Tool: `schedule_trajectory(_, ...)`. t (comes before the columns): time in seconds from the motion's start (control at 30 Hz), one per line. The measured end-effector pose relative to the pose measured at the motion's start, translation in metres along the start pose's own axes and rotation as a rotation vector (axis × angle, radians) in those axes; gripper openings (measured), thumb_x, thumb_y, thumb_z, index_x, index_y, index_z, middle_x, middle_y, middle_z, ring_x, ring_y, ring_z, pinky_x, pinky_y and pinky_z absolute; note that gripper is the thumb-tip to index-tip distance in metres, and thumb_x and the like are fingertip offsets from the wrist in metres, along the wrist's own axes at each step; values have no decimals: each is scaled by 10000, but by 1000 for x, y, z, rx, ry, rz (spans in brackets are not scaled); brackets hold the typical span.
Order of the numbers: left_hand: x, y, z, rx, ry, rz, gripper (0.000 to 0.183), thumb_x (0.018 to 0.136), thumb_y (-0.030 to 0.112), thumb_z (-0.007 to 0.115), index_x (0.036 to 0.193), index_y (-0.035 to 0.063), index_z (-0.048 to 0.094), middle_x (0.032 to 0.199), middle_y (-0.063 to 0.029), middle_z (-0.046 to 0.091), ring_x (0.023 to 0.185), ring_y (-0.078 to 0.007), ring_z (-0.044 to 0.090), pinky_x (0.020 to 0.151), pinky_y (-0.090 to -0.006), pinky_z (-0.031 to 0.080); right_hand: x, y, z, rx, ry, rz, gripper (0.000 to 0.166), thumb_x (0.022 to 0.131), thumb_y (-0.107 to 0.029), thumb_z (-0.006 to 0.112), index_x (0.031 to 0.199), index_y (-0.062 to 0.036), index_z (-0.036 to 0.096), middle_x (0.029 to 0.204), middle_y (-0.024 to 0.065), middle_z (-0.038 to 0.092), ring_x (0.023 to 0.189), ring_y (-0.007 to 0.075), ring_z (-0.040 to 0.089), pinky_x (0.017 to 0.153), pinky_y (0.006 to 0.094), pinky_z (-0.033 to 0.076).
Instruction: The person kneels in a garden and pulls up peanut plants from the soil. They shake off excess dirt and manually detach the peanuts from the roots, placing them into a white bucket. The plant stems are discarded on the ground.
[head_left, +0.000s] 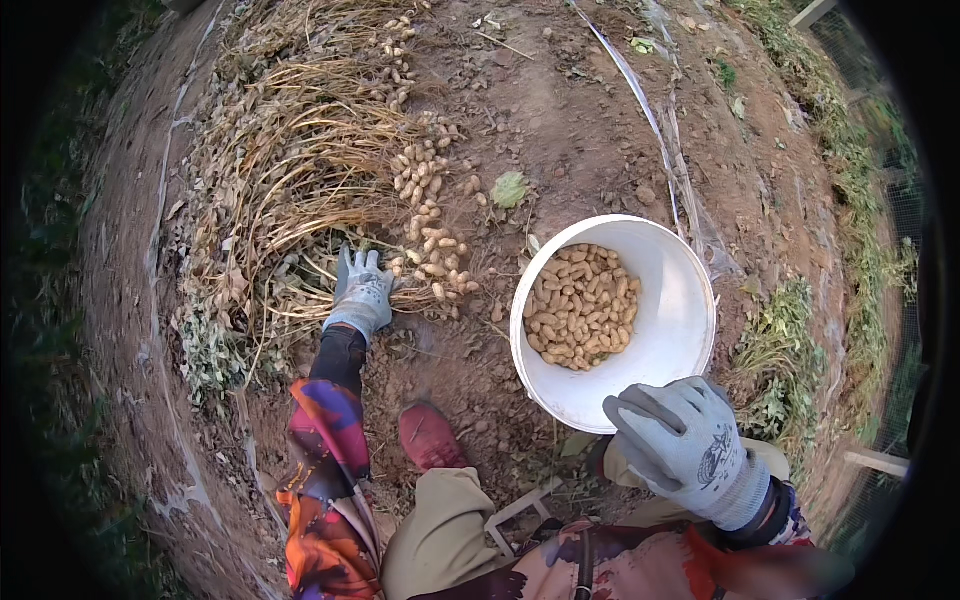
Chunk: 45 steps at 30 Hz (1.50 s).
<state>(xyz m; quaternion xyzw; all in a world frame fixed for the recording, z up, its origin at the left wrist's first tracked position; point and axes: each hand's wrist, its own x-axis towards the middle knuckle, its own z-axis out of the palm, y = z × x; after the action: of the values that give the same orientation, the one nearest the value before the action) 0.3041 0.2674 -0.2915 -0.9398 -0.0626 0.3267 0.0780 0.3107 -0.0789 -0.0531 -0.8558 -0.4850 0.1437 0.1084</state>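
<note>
My left hand (360, 292), in a pale grey work glove, lies on the stems of a dried peanut plant (300, 300). Its fingers point away from me, and whether they close around the stems is hidden. Just right of it lie unshelled peanuts (442, 262) still attached to the roots. My right hand (686, 442), gloved alike, is at the near rim of a white plastic bucket (679, 300), fingers bent. I cannot tell whether it touches the rim or has anything in its palm. Loose peanuts (581, 307) cover part of the tilted bucket's inside.
A row of pulled peanut plants (315, 135) stretches ahead on the left, pods to the right. Plastic film strips (637, 82) run along the soil. Greener plants (780, 360) lie right of the bucket. Below are my red shoe (431, 435) and a small frame (517, 514).
</note>
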Motion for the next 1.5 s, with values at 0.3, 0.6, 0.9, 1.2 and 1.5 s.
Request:
schedule_trajectory(0.3, -42, 12, -31, -262, 194, -13, 478, 653, 136, 620, 1123, 97, 540, 1129, -196, 469, 1073, -337, 451, 926, -405, 355, -15, 5, 7, -11, -26, 85, 374, 701, -215, 641, 1062, -131, 596, 1002, 62, 566, 847, 207, 532, 758, 349, 409)
schedule_trajectory(0.6, -47, 16, 9, -249, 125, -190, 366, 700, 210, 588, 1062, 154, 591, 1074, -124, 559, 1035, -285, 521, 886, -377, 398, -10, -1, -3, -6, 8, -4, 399, 706, -215, 627, 1094, -130, 579, 1006, 68, 559, 848, 207, 533, 765, 351, 405)
schedule_trajectory(0.9, -68, -24, -86, -171, 13, -271, 333, 696, 198, 570, 1022, 152, 623, 1064, -102, 611, 1006, -284, 576, 877, -370, 453, -14, -6, 0, -51, 72, -108, 420, 705, -238, 627, 1089, -101, 526, 956, 57, 531, 811, 194, 533, 717, 347, 405)
schedule_trajectory(1.2, -180, -134, -224, -880, 1018, -323, 372, 645, -33, 635, 1012, 9, 592, 881, -95, 660, 733, -168, 632, 675, -274, 501, -22, -10, -6, -141, 193, -197, 343, 714, -235, 592, 1016, -90, 518, 873, 64, 515, 769, 205, 554, 654, 340, 416)
schedule_trajectory(1.5, -286, -149, -242, -573, 1051, -505, 353, 653, 80, 651, 1000, 31, 606, 879, -127, 655, 806, -247, 629, 707, -321, 485, -29, -15, -7, -23, 239, -194, 283, 738, -189, 590, 1004, -98, 564, 895, 87, 549, 837, 248, 560, 760, 393, 434)
